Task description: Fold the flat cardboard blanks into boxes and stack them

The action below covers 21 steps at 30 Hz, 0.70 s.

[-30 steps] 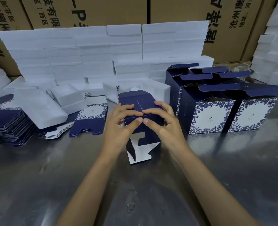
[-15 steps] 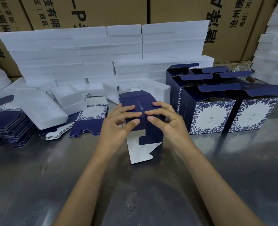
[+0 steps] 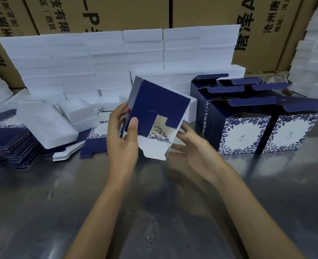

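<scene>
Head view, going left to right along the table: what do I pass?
Stack of flat blanks → white foam tray → left hand → box being folded → right hand → finished boxes.

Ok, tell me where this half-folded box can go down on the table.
Free: the bare steel table in front of both forearms, from the near edge up to the flat blanks on the left and the folded boxes on the right. Crowded: everything behind the box held by the left hand and right hand, packed with foam blocks.
</scene>
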Each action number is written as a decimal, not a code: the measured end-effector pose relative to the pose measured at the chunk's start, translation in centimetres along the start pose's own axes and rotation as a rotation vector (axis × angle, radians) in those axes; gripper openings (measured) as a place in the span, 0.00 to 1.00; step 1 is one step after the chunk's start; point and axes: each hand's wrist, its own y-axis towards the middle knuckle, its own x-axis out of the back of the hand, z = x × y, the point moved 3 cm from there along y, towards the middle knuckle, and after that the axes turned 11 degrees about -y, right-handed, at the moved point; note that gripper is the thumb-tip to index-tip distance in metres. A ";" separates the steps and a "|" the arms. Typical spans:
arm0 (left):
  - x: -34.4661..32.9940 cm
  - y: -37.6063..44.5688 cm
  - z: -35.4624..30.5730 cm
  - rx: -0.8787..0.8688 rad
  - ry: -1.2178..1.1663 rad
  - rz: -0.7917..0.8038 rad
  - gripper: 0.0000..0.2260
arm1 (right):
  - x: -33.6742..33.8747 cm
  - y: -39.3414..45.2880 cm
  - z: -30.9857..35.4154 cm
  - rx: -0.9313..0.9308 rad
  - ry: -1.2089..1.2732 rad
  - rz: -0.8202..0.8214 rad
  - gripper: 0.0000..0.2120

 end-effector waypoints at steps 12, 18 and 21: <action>-2.0 -2.2 0.1 -0.203 0.200 0.075 0.31 | 0.5 -0.8 2.4 0.235 0.388 0.069 0.28; -2.3 -2.4 2.2 0.104 0.088 0.134 0.41 | 2.3 -1.2 3.3 0.338 0.096 -0.091 0.27; -2.3 -2.7 4.4 0.349 -0.069 0.138 0.38 | 3.0 -1.3 3.0 0.331 -0.233 -0.231 0.26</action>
